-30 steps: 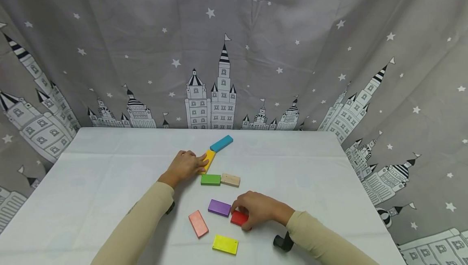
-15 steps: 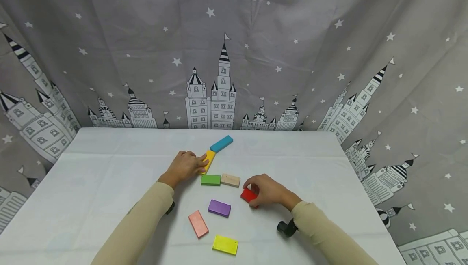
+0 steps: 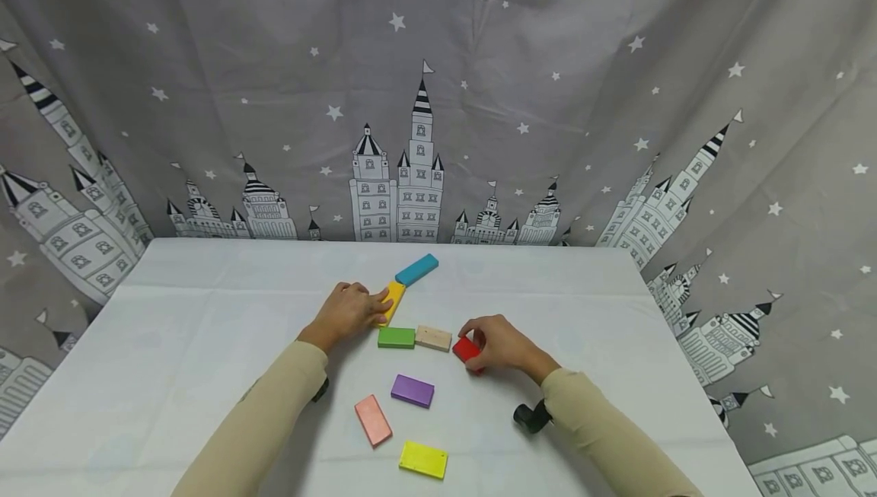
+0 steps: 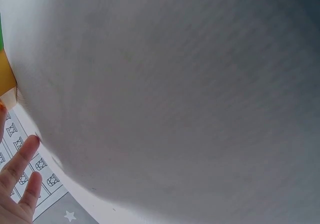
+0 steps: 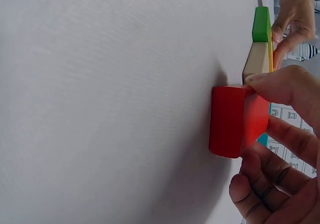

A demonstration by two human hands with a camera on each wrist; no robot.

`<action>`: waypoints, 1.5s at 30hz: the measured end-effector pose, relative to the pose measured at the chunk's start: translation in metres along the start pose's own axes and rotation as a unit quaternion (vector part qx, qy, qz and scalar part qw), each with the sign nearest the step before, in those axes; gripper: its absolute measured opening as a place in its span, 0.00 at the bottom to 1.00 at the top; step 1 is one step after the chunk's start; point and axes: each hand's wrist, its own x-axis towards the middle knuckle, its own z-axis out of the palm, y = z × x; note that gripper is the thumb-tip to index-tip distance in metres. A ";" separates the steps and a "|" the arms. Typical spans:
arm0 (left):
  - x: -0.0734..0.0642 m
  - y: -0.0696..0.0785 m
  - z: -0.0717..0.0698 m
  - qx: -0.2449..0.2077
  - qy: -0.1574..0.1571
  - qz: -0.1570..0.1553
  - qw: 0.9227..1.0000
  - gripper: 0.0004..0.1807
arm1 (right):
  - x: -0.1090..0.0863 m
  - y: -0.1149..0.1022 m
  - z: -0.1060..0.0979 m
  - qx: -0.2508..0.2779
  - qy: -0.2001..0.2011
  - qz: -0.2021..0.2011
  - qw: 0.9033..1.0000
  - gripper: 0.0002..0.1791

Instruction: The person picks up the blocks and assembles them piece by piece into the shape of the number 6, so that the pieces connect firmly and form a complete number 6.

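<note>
In the head view my right hand [image 3: 503, 342] pinches a red block [image 3: 467, 348] between thumb and fingers. The red block is tilted, just right of a plain wooden block [image 3: 433, 338]; whether they touch cannot be told. Left of the wooden block, touching it, lies a green block [image 3: 396, 338]. My left hand [image 3: 348, 313] holds an orange-yellow block [image 3: 392, 303] by its left side, thumb partly hidden. A blue block [image 3: 416, 269] meets that block's far end. In the right wrist view the red block [image 5: 227, 121] fills the foreground, held by the right hand [image 5: 285, 154].
Nearer on the white-covered table [image 3: 205, 314] lie a purple block [image 3: 412, 390], a pink block [image 3: 373, 421] and a bright yellow block [image 3: 423, 460]. A grey curtain [image 3: 534, 40] with castles and stars hangs behind the table's far edge.
My right hand has carried the red block from beside the purple block away from me and slightly right, to near the wooden block. The left hand has stayed on the orange-yellow block.
</note>
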 end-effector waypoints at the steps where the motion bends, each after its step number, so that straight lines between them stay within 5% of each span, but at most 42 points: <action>1: 0.000 0.000 0.000 0.001 0.000 0.000 1.000 0.22 | 0.000 0.000 0.000 0.001 0.000 0.003 1.000 0.23; 24: 0.001 0.001 -0.001 -0.007 0.002 -0.006 1.000 0.23 | 0.004 -0.008 0.002 0.003 0.013 0.034 0.999 0.24; 45: 0.005 0.000 -0.002 -0.001 -0.009 -0.008 1.000 0.24 | 0.001 0.006 -0.013 0.013 -0.064 -0.016 0.998 0.32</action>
